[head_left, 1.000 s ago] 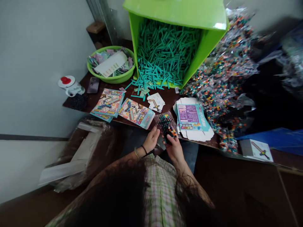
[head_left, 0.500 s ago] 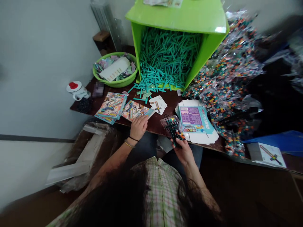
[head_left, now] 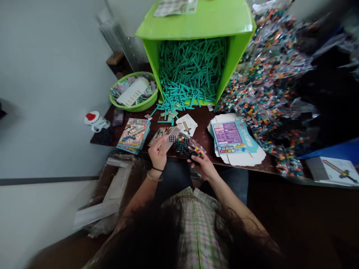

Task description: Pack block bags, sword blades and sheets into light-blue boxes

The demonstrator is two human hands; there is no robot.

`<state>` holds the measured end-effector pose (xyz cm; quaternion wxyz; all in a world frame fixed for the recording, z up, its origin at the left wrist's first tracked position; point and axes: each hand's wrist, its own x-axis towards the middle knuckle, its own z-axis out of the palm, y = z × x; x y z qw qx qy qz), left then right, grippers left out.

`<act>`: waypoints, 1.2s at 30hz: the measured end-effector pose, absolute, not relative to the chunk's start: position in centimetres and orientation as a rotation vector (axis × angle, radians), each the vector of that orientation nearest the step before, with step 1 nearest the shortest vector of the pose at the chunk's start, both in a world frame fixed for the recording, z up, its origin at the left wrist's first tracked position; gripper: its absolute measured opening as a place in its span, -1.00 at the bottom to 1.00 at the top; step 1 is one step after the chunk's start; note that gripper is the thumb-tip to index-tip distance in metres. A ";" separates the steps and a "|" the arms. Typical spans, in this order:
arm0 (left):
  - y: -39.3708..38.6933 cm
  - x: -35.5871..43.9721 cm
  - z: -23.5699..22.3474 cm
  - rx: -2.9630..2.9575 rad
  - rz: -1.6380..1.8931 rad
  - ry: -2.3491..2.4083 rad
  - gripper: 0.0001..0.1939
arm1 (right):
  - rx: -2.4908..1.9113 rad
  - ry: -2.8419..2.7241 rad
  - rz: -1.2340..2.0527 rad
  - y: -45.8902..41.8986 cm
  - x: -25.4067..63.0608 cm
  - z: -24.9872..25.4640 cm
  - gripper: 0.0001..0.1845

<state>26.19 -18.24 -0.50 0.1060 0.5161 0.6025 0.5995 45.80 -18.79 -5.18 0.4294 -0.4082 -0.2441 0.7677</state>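
- Head view: the left hand (head_left: 157, 155) is closed around a small printed box (head_left: 167, 136), with the fingers clamped on its lower end, and it holds the box tilted above the near edge of the brown table (head_left: 202, 129).
- The right hand (head_left: 204, 166) is just to the right of the box and pinches a clear bag of coloured beads (head_left: 188, 147). The far end of the bag touches the open end of the box.
- On the table, left of the box, lies a stack of flat printed boxes (head_left: 134, 134). To the right of the box lies a pile of unfolded cartons (head_left: 234, 140) with the blue and purple print facing up.
- Behind the box stands a green bin (head_left: 196, 22) on its side, full of teal sticks (head_left: 192, 71), and some sticks have spilled onto the table.
- A green basin (head_left: 134, 107) with paper slips is left of the bin, and many bead bags (head_left: 266, 63) are heaped right of it.
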 end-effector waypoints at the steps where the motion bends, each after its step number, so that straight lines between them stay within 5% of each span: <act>1: -18.2 26.6 -0.8 1.574 1.758 1.742 -0.55 | -1.037 -0.628 1.887 -18.5 46.4 -5.0 -0.51; 11: -18.9 30.9 -5.4 1.874 1.412 1.585 -0.61 | -0.997 -0.822 1.915 -18.4 50.4 -1.6 -0.55; 19: -19.5 30.8 -3.1 1.857 1.502 1.444 -0.65 | -0.869 -0.856 2.125 -16.3 49.0 -1.9 -0.43; 23: -19.0 30.4 -0.9 1.704 1.599 1.547 -0.56 | -1.042 -1.221 1.406 -16.0 47.9 -1.0 -0.31; 26: -18.6 30.2 0.8 1.592 1.682 1.576 -0.53 | -0.983 -1.632 0.887 -16.6 46.4 -0.3 -0.54; 30: -18.1 29.4 2.9 1.463 1.719 1.596 -0.50 | -0.868 -1.901 0.663 -16.6 45.0 0.2 -0.69; 36: -17.4 27.5 4.9 1.054 1.924 1.445 -0.48 | -0.955 -1.498 0.670 -15.4 46.6 0.8 -0.48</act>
